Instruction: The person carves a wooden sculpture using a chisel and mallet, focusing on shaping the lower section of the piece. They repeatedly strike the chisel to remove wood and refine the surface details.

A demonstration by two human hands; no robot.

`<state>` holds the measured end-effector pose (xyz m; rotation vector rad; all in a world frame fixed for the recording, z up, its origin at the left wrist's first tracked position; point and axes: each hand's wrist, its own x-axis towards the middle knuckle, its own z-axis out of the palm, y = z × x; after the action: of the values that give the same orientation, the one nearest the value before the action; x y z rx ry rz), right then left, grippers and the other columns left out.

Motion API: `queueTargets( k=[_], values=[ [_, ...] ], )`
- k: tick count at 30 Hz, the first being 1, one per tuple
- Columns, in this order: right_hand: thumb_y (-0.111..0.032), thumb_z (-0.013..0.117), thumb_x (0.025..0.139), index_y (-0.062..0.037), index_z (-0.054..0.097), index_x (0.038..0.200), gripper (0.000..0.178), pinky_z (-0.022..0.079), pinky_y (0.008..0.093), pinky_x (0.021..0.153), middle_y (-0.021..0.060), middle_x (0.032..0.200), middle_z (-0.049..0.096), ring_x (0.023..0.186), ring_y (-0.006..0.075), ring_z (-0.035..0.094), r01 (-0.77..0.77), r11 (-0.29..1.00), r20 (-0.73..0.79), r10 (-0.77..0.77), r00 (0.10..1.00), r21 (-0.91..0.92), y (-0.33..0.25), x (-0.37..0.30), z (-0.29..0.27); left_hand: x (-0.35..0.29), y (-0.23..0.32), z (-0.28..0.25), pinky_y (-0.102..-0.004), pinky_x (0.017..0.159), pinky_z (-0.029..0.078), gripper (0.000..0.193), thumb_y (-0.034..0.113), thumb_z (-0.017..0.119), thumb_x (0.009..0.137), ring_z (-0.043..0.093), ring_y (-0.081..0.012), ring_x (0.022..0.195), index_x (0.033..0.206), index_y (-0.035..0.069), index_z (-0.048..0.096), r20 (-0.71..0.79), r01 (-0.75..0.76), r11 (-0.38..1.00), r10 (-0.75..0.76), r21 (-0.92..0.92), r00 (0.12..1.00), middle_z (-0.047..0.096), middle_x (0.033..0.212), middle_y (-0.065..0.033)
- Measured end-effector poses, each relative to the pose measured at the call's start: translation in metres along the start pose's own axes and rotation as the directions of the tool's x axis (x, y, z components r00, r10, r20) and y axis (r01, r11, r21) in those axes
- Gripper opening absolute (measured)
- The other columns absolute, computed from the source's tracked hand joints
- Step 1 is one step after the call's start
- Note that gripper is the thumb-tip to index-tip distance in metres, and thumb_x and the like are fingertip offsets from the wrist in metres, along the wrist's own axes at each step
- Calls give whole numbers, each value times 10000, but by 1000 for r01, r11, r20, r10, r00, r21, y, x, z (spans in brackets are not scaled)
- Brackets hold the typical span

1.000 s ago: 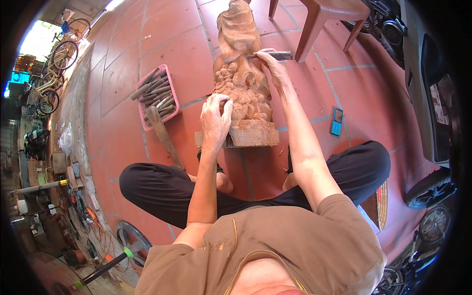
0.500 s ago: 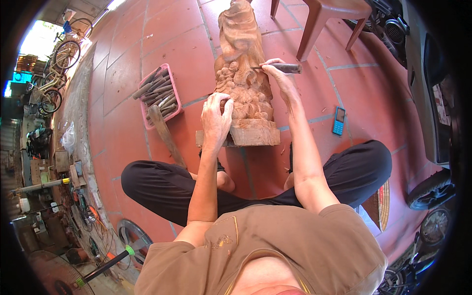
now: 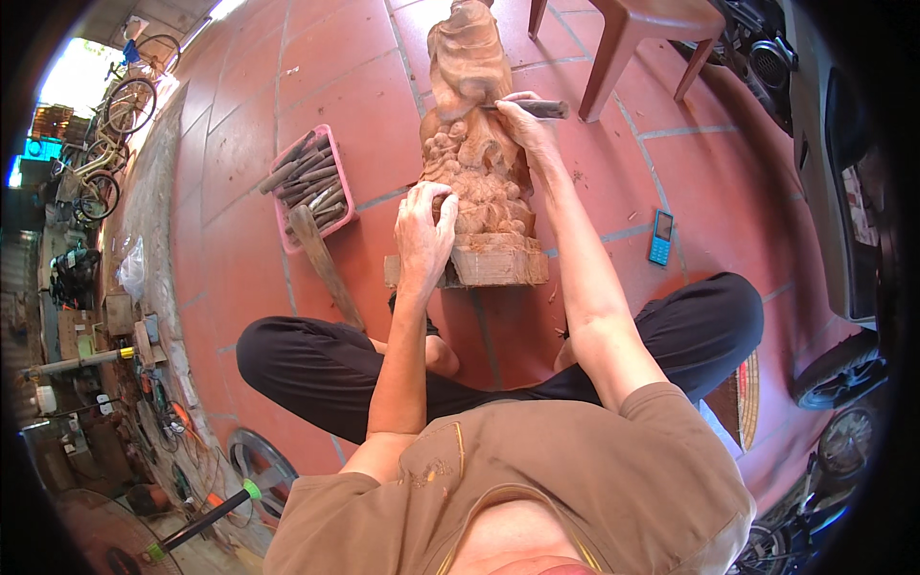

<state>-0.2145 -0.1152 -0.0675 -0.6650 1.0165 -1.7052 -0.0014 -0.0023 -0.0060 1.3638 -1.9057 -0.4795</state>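
Observation:
A carved wooden statue with draped folds lies on the tiled floor, its squared base toward me. My left hand rests against the lower left side of the carving, fingers curled over its edge. In my right hand is a wood chisel with a dark handle, pinched near the blade. Its handle points to the right and its thin tip meets the carving around the middle of the statue. What lies under the left fingertips, beyond the carved surface, is hidden.
Left of the statue stands a pink basket full of dark-handled tools, with a wooden mallet leaning on it. A blue phone lies to the right. Beyond are a brown plastic stool, a motorbike wheel and a bicycle.
My right hand and the chisel have shifted up the statue and slightly left, toward the draped folds. My left hand stays almost where it was on the carving.

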Motion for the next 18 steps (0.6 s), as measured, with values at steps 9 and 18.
queueTargets(
  k=[9, 18],
  values=[
    [-105, 695, 842, -91, 647, 891, 71, 477, 242, 769, 24, 877, 660, 825, 97, 609, -63, 979, 68, 78, 995, -194, -46, -56, -9, 1, 3, -3, -332, 733, 503, 156, 129, 654, 877, 648, -222, 814, 995, 26, 644, 3, -4, 1000, 4, 27, 1000, 649, 952, -109],
    [-78, 717, 832, -59, 648, 888, 91, 541, 264, 750, 48, 892, 660, 831, 108, 632, -18, 996, 55, 23, 998, -87, -46, -49, -10, 0, -1, -5, -428, 841, 473, 156, 175, 636, 882, 602, -335, 955, 986, 60, 633, 45, 58, 997, -56, -41, 997, 648, 996, -119]
  ],
)
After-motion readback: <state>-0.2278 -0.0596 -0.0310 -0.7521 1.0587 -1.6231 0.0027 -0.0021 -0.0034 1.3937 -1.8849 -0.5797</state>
